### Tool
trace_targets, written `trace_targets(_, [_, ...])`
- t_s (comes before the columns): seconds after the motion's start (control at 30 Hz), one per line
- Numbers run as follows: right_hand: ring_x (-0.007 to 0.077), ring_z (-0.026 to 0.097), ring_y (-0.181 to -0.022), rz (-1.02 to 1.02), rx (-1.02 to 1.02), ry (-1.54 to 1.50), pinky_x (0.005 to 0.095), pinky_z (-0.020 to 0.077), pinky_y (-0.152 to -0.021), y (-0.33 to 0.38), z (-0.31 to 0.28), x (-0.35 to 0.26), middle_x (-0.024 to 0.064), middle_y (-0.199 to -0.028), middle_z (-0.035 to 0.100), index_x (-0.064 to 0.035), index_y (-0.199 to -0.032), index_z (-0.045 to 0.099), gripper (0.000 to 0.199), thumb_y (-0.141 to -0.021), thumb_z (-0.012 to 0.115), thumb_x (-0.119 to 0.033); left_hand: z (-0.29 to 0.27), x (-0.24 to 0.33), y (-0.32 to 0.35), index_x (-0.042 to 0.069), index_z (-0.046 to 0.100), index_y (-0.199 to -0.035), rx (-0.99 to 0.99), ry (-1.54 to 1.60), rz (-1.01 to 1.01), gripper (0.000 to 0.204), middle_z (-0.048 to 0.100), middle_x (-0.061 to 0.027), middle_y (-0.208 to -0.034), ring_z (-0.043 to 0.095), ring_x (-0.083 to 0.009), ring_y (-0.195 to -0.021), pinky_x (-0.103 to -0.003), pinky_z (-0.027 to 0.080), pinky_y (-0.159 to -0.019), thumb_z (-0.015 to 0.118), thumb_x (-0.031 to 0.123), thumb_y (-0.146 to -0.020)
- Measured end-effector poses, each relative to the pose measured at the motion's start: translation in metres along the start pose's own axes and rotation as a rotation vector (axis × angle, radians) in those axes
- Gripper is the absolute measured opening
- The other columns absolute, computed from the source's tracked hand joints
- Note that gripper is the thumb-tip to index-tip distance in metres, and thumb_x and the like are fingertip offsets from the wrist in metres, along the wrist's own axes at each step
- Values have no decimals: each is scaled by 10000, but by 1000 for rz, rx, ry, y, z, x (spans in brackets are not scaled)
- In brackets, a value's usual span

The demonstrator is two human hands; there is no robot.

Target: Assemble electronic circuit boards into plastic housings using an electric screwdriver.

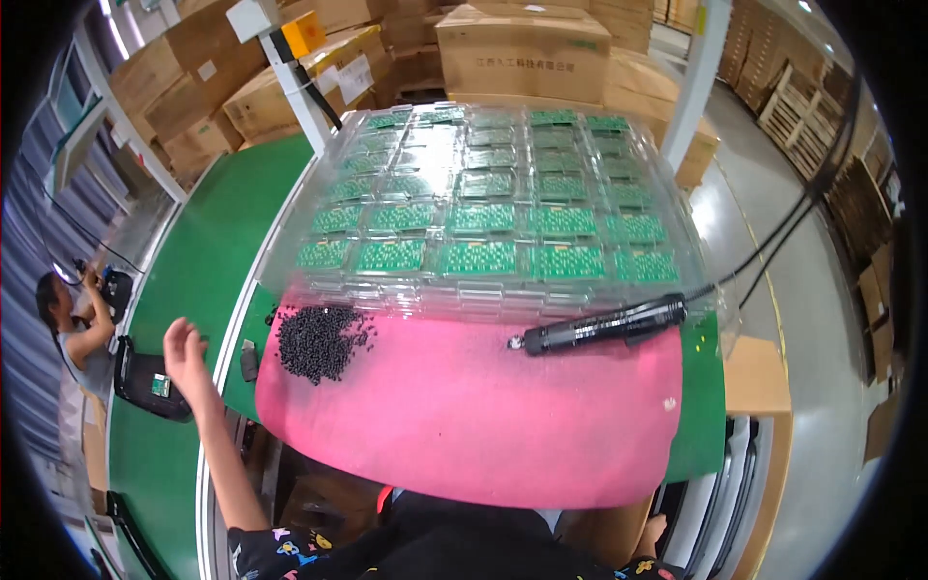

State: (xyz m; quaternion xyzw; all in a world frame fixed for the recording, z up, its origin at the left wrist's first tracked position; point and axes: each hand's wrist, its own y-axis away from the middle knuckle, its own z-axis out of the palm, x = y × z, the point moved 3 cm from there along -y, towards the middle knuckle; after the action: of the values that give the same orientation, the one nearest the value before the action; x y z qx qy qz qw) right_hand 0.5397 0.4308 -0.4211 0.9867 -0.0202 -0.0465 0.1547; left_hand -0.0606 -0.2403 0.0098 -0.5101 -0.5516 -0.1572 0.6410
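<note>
My left hand (184, 350) is stretched out to the left with its fingers apart and holds nothing. It hovers over the green conveyor belt (208, 242), just right of a black holder (145, 389) carrying a small green board. Of my right hand (653, 535) only a bit of skin shows below the table's front edge, so its fingers cannot be made out. On the pink mat (464, 416) lie a heap of small black screws (319, 340) and a black electric screwdriver (604, 324) with its cable running up to the right.
Clear plastic trays (483, 208) filled with several green circuit boards are stacked behind the mat. A small dark piece (248, 361) lies at the mat's left edge. Another person (70, 324) works at the far left. Cardboard boxes (522, 48) stand behind, wooden pallets at right.
</note>
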Motion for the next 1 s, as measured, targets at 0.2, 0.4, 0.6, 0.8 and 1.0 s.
trace_targets(0.2, [396,590,-1039,-111,81,-18,472,482,-862,19,-41,-4,219,-1094,619,-8,-1187,558,353,-871,613,-156,137,83,34,31,584,-1129,-448,211,200,211,584,-20,-1035,549,-96,-941,-237,449,-783,551,4,-922])
trace_targets(0.4, [406,570,-1058,-133,597,-107,445,451,-874,51,-143,6,217,-1105,616,10,-1202,529,297,-955,520,-153,177,115,68,16,591,-1025,-841,140,544,215,607,-89,-960,550,-213,-900,-317,441,-817,583,-25,-814])
trace_targets(0.6, [399,630,-952,-46,1493,-215,447,510,-823,63,-314,137,229,-1084,655,27,-1138,619,361,-995,497,-282,178,137,83,4,599,-972,-1018,159,669,191,621,-123,-960,559,-302,-946,-384,438,-881,595,-24,-783])
trace_targets(0.8, [458,638,-850,366,1696,-404,531,525,-710,89,-475,137,292,-945,659,60,-976,634,448,-966,505,-369,189,154,100,6,600,-981,-1045,220,789,198,622,-123,-953,564,-294,-943,-387,440,-881,593,-27,-786])
trace_targets(1.0, [388,648,-905,112,1586,-257,484,517,-778,52,-547,60,281,-1030,647,105,-1120,546,489,-973,509,-360,193,161,120,4,598,-981,-1106,254,857,212,622,-125,-948,565,-295,-932,-391,441,-886,600,-42,-773])
